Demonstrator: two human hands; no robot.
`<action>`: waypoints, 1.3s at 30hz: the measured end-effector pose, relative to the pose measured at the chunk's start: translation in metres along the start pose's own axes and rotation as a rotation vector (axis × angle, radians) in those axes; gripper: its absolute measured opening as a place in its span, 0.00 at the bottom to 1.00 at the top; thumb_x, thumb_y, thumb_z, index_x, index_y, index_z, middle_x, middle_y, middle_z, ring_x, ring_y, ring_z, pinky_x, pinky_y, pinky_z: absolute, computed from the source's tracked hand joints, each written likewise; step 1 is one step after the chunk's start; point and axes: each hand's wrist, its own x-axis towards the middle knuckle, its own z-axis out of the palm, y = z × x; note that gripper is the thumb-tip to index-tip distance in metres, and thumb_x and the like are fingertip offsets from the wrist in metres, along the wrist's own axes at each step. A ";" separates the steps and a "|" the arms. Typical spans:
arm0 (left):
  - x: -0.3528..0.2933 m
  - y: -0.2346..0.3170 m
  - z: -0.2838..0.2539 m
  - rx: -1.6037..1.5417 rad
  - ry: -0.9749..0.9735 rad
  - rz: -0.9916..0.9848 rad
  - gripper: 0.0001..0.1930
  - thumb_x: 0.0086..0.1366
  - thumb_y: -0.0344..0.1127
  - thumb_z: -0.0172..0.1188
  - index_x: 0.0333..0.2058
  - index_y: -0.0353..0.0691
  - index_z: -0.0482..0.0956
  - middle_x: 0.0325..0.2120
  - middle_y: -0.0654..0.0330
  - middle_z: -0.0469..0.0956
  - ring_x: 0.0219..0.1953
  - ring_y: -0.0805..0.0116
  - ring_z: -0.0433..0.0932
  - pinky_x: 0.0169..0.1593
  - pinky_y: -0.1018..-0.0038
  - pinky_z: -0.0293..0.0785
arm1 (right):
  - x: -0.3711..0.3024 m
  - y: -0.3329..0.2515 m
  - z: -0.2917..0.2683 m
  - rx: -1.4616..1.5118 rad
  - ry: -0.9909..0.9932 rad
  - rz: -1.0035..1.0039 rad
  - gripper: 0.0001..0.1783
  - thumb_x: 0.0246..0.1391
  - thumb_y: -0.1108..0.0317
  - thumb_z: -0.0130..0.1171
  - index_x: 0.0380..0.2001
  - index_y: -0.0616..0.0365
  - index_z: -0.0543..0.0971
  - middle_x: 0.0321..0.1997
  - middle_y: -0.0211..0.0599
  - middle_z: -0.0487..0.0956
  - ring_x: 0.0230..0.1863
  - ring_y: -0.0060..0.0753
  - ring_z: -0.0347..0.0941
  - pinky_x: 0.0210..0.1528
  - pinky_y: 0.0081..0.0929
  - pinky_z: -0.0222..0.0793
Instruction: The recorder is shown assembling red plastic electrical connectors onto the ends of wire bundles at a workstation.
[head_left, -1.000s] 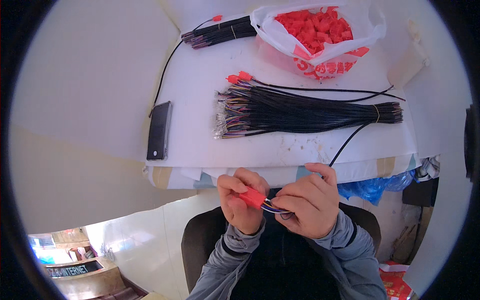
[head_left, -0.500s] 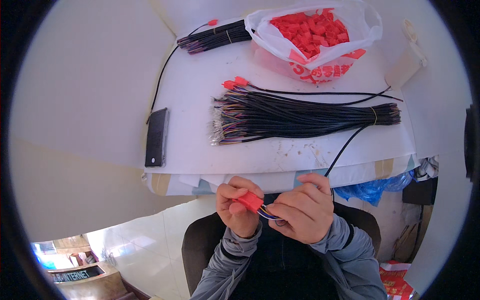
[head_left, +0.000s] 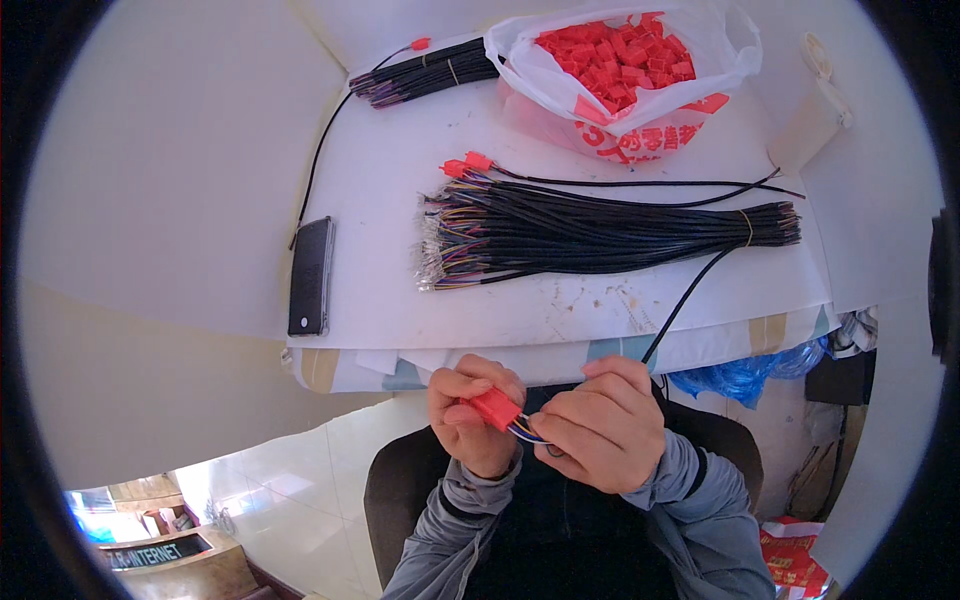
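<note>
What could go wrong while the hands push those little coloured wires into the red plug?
The left hand holds the red connector below the table edge, so a slip might drop it to the floor. The right hand pinches thin coloured wires; one might bend or go into the wrong slot. The black cable trails over the table and could tug the black wire bundle.
</note>
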 end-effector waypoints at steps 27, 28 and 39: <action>0.000 -0.001 0.010 -0.058 0.043 -0.043 0.16 0.67 0.44 0.38 0.27 0.36 0.59 0.15 0.57 0.61 0.16 0.75 0.54 0.20 0.77 0.52 | 0.007 -0.001 -0.002 -0.009 -0.024 0.089 0.18 0.26 0.70 0.64 0.29 0.56 0.77 0.31 0.29 0.74 0.28 0.30 0.69 0.42 0.35 0.64; 0.000 -0.001 0.009 -0.075 0.031 -0.068 0.17 0.67 0.44 0.38 0.26 0.36 0.59 0.14 0.58 0.59 0.15 0.75 0.53 0.19 0.78 0.50 | 0.008 -0.002 -0.003 -0.006 -0.028 0.103 0.18 0.26 0.70 0.64 0.29 0.56 0.77 0.31 0.29 0.74 0.28 0.30 0.69 0.42 0.35 0.64; 0.002 0.007 0.027 0.041 0.146 -0.156 0.16 0.66 0.40 0.37 0.22 0.38 0.57 0.10 0.62 0.55 0.13 0.77 0.50 0.18 0.77 0.46 | 0.000 0.002 0.006 0.207 -0.034 0.223 0.14 0.29 0.74 0.62 0.27 0.57 0.76 0.29 0.33 0.73 0.31 0.39 0.69 0.41 0.37 0.63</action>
